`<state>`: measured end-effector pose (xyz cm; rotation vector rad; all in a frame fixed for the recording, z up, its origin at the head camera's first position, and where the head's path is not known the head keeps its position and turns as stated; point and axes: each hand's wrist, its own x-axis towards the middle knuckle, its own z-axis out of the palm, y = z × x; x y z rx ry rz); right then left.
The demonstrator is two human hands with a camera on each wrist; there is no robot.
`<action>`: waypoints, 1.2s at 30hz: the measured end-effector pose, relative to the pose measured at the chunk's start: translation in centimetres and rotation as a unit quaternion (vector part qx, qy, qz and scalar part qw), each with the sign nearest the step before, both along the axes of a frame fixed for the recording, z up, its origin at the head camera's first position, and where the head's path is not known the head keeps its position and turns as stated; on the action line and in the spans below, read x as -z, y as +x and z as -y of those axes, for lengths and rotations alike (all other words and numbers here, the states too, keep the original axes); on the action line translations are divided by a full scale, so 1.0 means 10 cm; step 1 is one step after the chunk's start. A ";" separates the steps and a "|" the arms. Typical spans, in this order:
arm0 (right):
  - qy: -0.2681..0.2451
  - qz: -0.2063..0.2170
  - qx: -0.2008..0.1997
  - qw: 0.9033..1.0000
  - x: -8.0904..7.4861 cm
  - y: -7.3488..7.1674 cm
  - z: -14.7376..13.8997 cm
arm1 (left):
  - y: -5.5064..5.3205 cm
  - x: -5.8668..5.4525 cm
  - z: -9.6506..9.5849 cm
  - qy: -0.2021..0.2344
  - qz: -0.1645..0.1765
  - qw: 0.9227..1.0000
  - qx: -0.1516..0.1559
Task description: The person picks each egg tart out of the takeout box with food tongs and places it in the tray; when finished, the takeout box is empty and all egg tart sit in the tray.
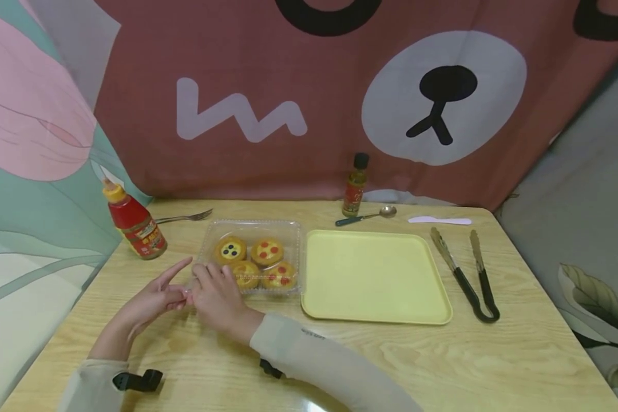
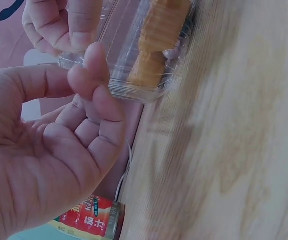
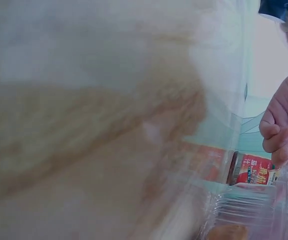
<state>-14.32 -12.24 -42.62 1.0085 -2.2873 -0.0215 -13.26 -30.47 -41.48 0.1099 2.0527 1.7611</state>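
Note:
A clear plastic clamshell box [image 1: 300, 252] holds several round egg tarts [image 1: 268, 252] dotted with dark or red spots. At its front left corner, my left hand [image 1: 149, 300] pinches the rim between thumb and finger; the left wrist view shows those fingertips meeting at the plastic edge [image 2: 129, 92]. My right hand [image 1: 218, 294] lies over the same corner, its fingers curled around the box edge right beside the left thumb. Something blurred and close fills most of the right wrist view, with the left hand [image 3: 281, 125] at its right side.
Behind the left hand stands a red sauce bottle [image 1: 136, 226], near a fork [image 1: 185, 217]. Right of the box lies a yellow tray [image 1: 376, 277]. Beyond it are a small bottle [image 1: 355, 186], spoon [image 1: 365, 217] and pink knife [image 1: 440, 220]; tongs [image 1: 466, 280] lie at right.

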 end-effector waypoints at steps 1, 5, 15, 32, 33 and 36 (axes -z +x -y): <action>0.003 0.005 0.000 1.000 -0.01 0.00 0.00 | 0.01 0.00 0.01 0.000 -0.002 1.000 0.002; 0.009 0.018 -0.006 1.000 -0.03 0.01 -0.01 | 0.02 0.01 0.05 0.008 -0.013 1.000 0.023; 0.016 0.011 -0.004 1.000 -0.03 -0.01 -0.01 | 0.01 -0.03 0.01 0.008 -0.003 1.000 -0.006; -0.072 0.048 -0.022 0.996 -0.63 -0.14 0.01 | 0.06 -0.33 0.11 -0.038 -0.033 0.998 0.041; -0.070 0.051 -0.022 0.996 -0.61 -0.14 0.00 | 0.06 -0.35 0.12 -0.041 -0.027 0.998 0.050; -0.074 0.051 -0.032 0.995 -0.55 -0.11 0.01 | 0.07 -0.34 0.14 -0.037 -0.004 0.997 0.074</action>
